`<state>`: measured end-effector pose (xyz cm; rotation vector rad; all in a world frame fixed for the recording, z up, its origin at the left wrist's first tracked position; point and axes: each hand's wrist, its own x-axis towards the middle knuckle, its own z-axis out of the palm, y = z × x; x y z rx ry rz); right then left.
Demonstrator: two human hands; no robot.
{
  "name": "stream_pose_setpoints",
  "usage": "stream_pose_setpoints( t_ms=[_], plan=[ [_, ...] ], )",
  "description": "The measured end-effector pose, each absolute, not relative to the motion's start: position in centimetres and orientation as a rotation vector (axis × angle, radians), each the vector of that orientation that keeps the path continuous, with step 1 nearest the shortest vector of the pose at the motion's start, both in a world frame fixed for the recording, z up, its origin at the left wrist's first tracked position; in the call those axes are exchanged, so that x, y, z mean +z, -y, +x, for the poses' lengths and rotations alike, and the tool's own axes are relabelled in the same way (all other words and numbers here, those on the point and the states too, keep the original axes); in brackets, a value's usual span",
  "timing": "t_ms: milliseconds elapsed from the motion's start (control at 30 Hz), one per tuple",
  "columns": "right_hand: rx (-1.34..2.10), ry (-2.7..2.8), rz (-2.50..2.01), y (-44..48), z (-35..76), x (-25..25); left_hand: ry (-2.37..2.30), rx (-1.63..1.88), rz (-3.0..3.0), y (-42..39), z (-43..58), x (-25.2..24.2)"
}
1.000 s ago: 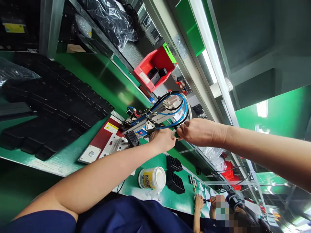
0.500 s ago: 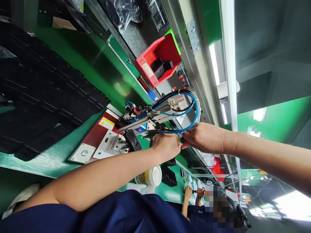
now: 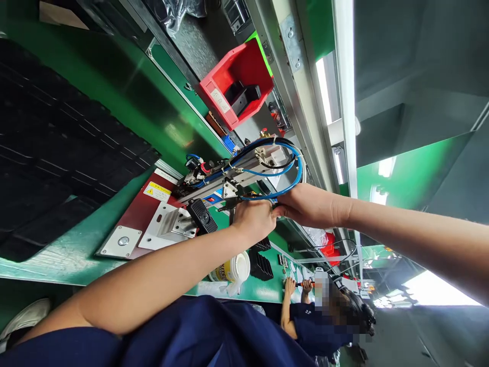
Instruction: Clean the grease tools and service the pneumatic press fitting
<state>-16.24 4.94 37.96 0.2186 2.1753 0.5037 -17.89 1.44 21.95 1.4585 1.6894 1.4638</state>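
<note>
My left hand (image 3: pixel 252 220) is closed in a fist beside the press-like machine (image 3: pixel 244 176). What it grips is hidden; a thin dark tip (image 3: pixel 226 207) shows past the fist, pointing toward a ribbed black part (image 3: pixel 204 216). That part sits at a white metal fixture (image 3: pixel 168 227) on a dark red base (image 3: pixel 143 210). My right hand (image 3: pixel 300 205) is closed too, its fingers against the left fist, below a loop of blue hose (image 3: pixel 300 176). What lies inside the right hand cannot be made out.
A red bin (image 3: pixel 237 84) holding black parts stands on the shelf. Black trays (image 3: pixel 72 148) lie on the green bench to the left. Near my body are a white tub (image 3: pixel 240 266) and black holders (image 3: pixel 262 265). Farther along, a co-worker's hands (image 3: pixel 291 286) hold an orange-and-black tool.
The view has shifted, so the scene sits farther left and slightly higher. My hands keep nearly the same place at the machine; a dark green bit between them is now hidden.
</note>
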Motion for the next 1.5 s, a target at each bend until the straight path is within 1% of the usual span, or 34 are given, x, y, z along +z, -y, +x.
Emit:
stream_pose_setpoints(
  t_ms=[133, 333, 667, 867, 967, 1167, 1367, 1500],
  plan=[
    [0.7, -2.018, 0.256, -3.8, -16.2, 37.8, -1.719, 1.467, 1.456, -1.5, -17.6, 21.7],
    [0.834, -1.971, 0.223, -3.3, -15.9, 37.6, -1.753, 1.497, 1.432, -1.8, -17.4, 21.7],
    [0.835, -2.067, 0.396, -3.1, -15.6, 36.8, -1.78, 1.594, 1.331, -2.1, -17.1, 21.3],
    [0.735, -2.068, 0.449, -3.5, -15.9, 36.9, -1.78, 1.641, 1.283, -2.0, -16.9, 21.4],
    [0.77, -2.051, 0.45, -3.5, -16.3, 36.8, -1.782, 1.684, 1.275, -2.2, -16.8, 21.4],
    [0.911, -1.973, 0.229, -3.1, -16.3, 37.3, -1.815, 1.655, 1.324, -2.0, -17.0, 21.3],
    [1.026, -2.067, -0.077, -3.6, -14.6, 38.2, -1.906, 1.551, 1.316, -1.6, -17.0, 21.9],
    [1.124, -2.172, -0.197, -3.9, -13.2, 38.4, -1.996, 1.496, 1.318, -1.7, -17.0, 22.2]
  ],
)
